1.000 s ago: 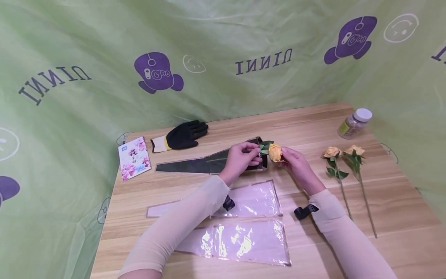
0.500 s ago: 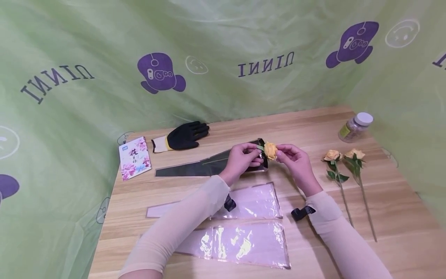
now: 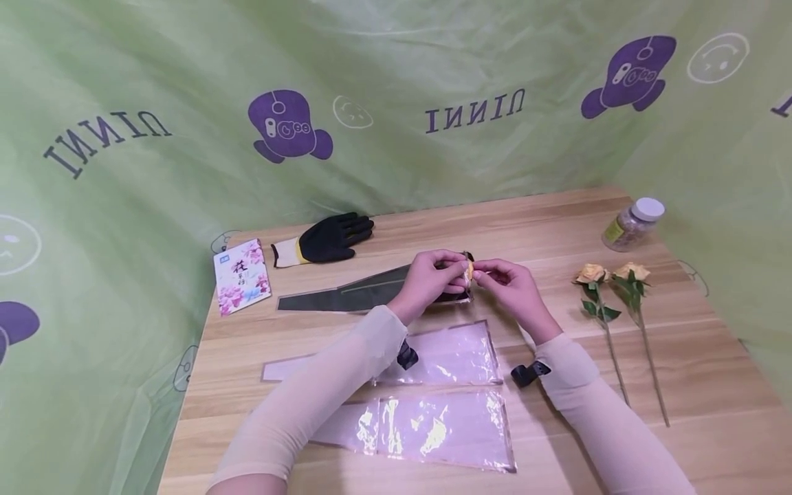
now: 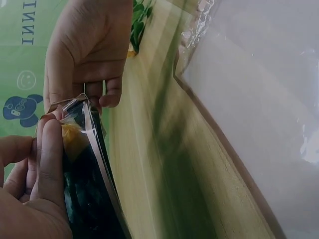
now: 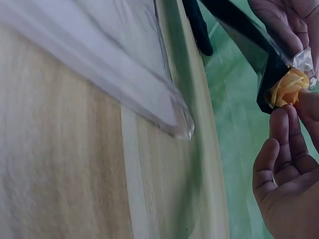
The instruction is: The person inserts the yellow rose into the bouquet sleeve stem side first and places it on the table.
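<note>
A black and clear tapered flower sleeve [image 3: 371,293] lies lengthwise with its mouth to the right. My left hand [image 3: 427,283] pinches the clear rim of that mouth. A yellow artificial rose [image 5: 288,87] sits at the opening, its stem showing as a thin line inside the sleeve. The fingertips and thumb of my right hand [image 3: 518,292] hold the bloom from the right. In the left wrist view the rose [image 4: 75,138] shows behind the clear film, within the sleeve's edge. Fingers hide most of the bloom in the head view.
Two pale lilac sleeves [image 3: 445,430] lie in front. Two more roses [image 3: 592,275] lie at the right, near a white-capped jar [image 3: 631,223]. A black work glove [image 3: 328,239] and a floral card [image 3: 243,277] lie at the back left, before a green curtain [image 3: 383,55].
My right hand has moved left, bringing the rose into the sleeve's mouth; its stem now reaches further left inside. The left hand has stayed at the rim.
</note>
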Motion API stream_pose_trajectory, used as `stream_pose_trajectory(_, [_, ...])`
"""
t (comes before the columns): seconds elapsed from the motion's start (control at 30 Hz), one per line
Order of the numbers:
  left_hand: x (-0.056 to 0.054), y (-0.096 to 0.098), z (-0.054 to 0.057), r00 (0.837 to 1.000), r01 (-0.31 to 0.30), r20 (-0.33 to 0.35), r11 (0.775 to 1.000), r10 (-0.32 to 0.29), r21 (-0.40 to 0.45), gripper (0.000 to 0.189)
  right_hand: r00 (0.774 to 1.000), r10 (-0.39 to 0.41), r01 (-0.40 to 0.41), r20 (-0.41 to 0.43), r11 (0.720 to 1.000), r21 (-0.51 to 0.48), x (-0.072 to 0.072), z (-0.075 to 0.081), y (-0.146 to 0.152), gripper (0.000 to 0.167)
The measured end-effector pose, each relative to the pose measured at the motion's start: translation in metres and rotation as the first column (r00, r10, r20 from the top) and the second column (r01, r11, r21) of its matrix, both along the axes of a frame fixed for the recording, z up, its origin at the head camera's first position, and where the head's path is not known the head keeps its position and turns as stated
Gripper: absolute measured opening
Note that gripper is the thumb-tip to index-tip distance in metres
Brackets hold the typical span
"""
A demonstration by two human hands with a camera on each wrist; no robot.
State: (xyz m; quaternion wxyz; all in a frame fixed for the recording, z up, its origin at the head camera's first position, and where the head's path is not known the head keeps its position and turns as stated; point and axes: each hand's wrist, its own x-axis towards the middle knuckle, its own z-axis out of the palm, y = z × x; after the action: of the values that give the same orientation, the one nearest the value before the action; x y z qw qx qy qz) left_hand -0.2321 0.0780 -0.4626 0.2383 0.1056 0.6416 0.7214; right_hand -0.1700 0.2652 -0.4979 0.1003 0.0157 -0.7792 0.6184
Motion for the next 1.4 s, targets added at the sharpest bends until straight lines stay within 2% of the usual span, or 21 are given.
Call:
stream_pose_trajectory(0.2, [0.001, -0.001, 0.001, 1.000, -0.016, -0.003, 1.000, 0.016, -0.001, 0.014, 1.000, -0.018, 0.019, 0.019, 0.999, -0.043, 0.005, 0.002, -0.003, 0.027])
stream_pose_trajectory(0.4, [0.000, -0.001, 0.001, 0.999, -0.020, -0.031, 1.000, 0.020, -0.006, 0.015, 0.992, 0.103, -0.097, 0.067, 0.992, -0.078, 0.007, 0.002, -0.009, 0.042])
stream_pose_trajectory(0.6, [-0.001, -0.002, 0.001, 0.999, -0.025, -0.029, 1.000, 0.025, -0.014, 0.016, 0.983, 0.143, -0.135, 0.114, 0.988, -0.076, 0.007, 0.002, -0.010, 0.057])
stream_pose_trajectory(0.77, [-0.002, -0.003, 0.002, 0.999, -0.037, -0.028, 0.999, 0.036, -0.024, 0.018, 0.959, 0.221, -0.206, 0.175, 0.973, -0.101, 0.003, 0.001, -0.012, 0.064])
stream_pose_trajectory(0.87, [-0.003, -0.002, 0.002, 0.999, -0.042, -0.020, 0.999, 0.041, -0.023, 0.018, 0.967, 0.189, -0.177, 0.172, 0.981, -0.080, 0.002, 0.000, -0.012, 0.058])
stream_pose_trajectory(1.03, [-0.011, 0.005, -0.001, 0.999, -0.034, -0.008, 0.999, 0.034, -0.009, 0.017, 0.992, 0.083, -0.078, 0.100, 0.996, -0.048, 0.009, -0.002, 0.002, 0.048])
stream_pose_trajectory(1.23, [-0.030, 0.010, -0.008, 0.998, -0.060, 0.034, 0.998, 0.061, -0.028, 0.016, 0.992, 0.034, -0.029, 0.120, 0.998, -0.049, 0.023, 0.001, 0.022, 0.045])
stream_pose_trajectory(1.4, [-0.038, 0.015, -0.016, 0.997, -0.067, 0.042, 0.996, 0.069, -0.063, 0.016, 0.991, -0.010, 0.013, 0.130, 1.000, -0.022, 0.034, -0.002, 0.036, 0.045])
